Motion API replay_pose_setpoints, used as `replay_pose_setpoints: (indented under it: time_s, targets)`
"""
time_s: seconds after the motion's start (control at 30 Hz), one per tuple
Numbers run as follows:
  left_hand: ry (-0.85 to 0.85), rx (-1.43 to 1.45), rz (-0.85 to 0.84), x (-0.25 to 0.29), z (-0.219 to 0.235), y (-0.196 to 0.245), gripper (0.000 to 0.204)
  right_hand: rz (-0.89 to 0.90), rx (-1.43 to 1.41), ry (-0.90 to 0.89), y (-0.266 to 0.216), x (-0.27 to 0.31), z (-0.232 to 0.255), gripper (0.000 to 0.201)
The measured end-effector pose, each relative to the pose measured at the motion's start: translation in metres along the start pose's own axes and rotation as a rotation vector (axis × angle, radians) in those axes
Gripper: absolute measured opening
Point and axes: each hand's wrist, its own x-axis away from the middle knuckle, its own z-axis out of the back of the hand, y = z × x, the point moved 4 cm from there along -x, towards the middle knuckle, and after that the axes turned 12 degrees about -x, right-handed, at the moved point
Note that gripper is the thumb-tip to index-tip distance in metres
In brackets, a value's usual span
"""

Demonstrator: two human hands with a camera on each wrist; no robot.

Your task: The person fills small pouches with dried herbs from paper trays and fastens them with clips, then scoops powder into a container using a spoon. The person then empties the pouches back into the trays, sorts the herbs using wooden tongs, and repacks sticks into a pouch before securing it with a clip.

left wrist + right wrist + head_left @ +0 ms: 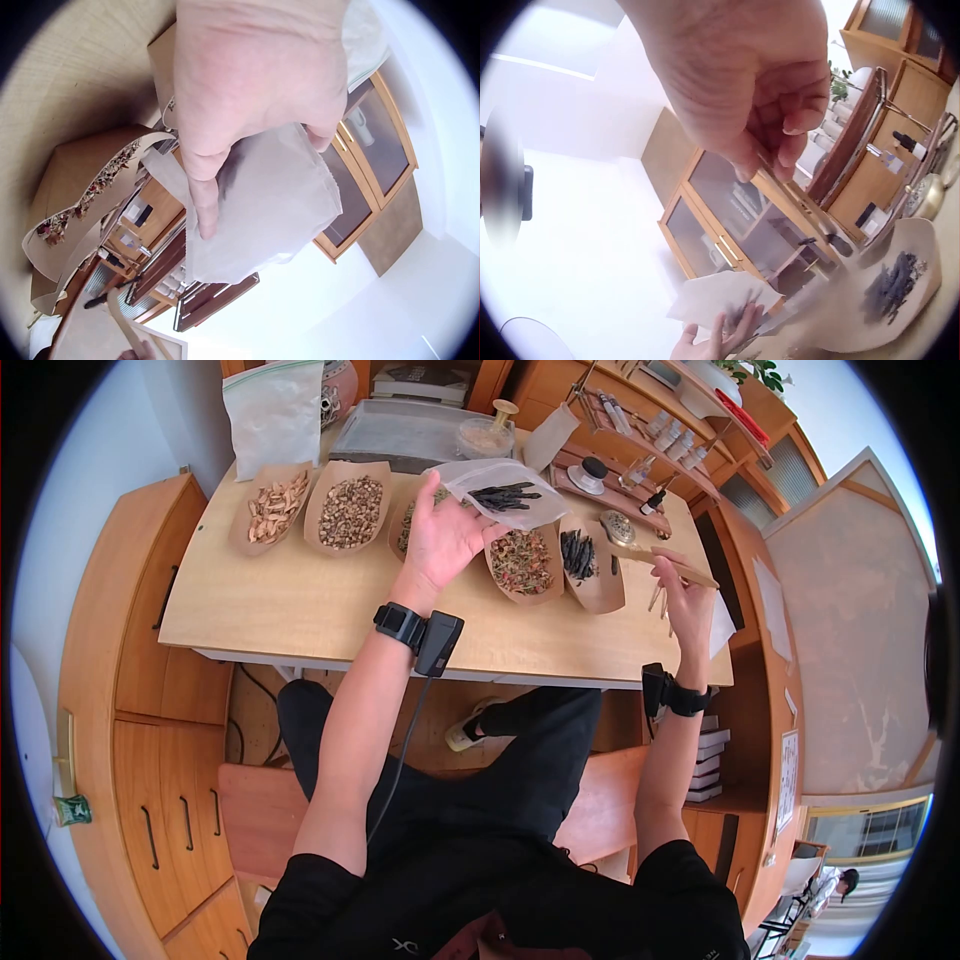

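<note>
My left hand [445, 545], palm up, holds a translucent white pouch [545, 510]. Black strips [505, 497] show through it. In the left wrist view one finger lies along the near edge of the pouch [262, 202]. My right hand [688, 600] pinches wooden tongs [660, 557] above the right end of the table. At the tongs' tip a dark piece [841, 244] shows in the right wrist view. Below the tip is a brown paper tray [606, 600] with black strips [578, 555] and small crumbs. Left of it stands a paper tray of mixed dried flakes [522, 563].
Further left are trays of pale slices [277, 507] and brown chopped pieces [350, 512]; another is partly behind my left hand. A grey tray [400, 432], glass bowl [484, 437], small brass dish [618, 528] and wooden rack of bottles [640, 420] stand along the back.
</note>
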Motion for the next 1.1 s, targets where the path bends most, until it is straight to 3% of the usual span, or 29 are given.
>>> replay_pose_setpoints:
  time_s: [0.1, 0.17, 0.27, 0.4, 0.53, 0.67, 0.87, 0.93, 1.0, 1.1]
  targets:
    - [0.005, -0.013, 0.0, -0.001, -0.001, 0.0, 0.08, 0.058, -0.03, 0.051, -0.032, 0.005, -0.005, 0.019]
    - [0.004, -0.029, 0.006, 0.0, -0.002, -0.001, 0.08, 0.386, 0.092, -0.039, -0.069, 0.011, -0.019, 0.02]
    - [0.013, -0.024, 0.016, 0.0, -0.003, 0.001, 0.081, 0.518, 0.105, -0.126, -0.1, 0.018, -0.045, 0.023]
    - [-0.022, -0.047, 0.029, 0.0, -0.003, -0.001, 0.076, 0.571, 0.117, -0.265, -0.108, 0.014, -0.082, 0.025]
    - [-0.019, -0.094, 0.023, 0.003, -0.011, 0.0, 0.072, 0.635, 0.157, -0.279, -0.106, 0.008, -0.107, 0.028]
    - [-0.008, -0.088, 0.018, 0.002, -0.008, 0.001, 0.074, 0.611, 0.071, -0.288, -0.105, 0.005, -0.109, 0.027]
    - [0.003, -0.024, -0.009, -0.001, -0.002, 0.002, 0.077, 0.607, 0.049, -0.162, -0.088, 0.0, -0.054, 0.022]
    - [-0.052, 0.015, -0.009, -0.001, 0.001, 0.001, 0.078, 0.291, -0.018, -0.041, -0.063, -0.007, -0.036, 0.02]
    - [-0.043, 0.025, -0.005, -0.001, 0.0, 0.0, 0.078, 0.246, -0.047, -0.009, -0.021, -0.019, -0.028, 0.019]
    - [-0.04, 0.046, 0.002, -0.002, -0.001, 0.001, 0.077, 0.064, 0.21, -0.066, 0.015, -0.025, -0.033, 0.023]
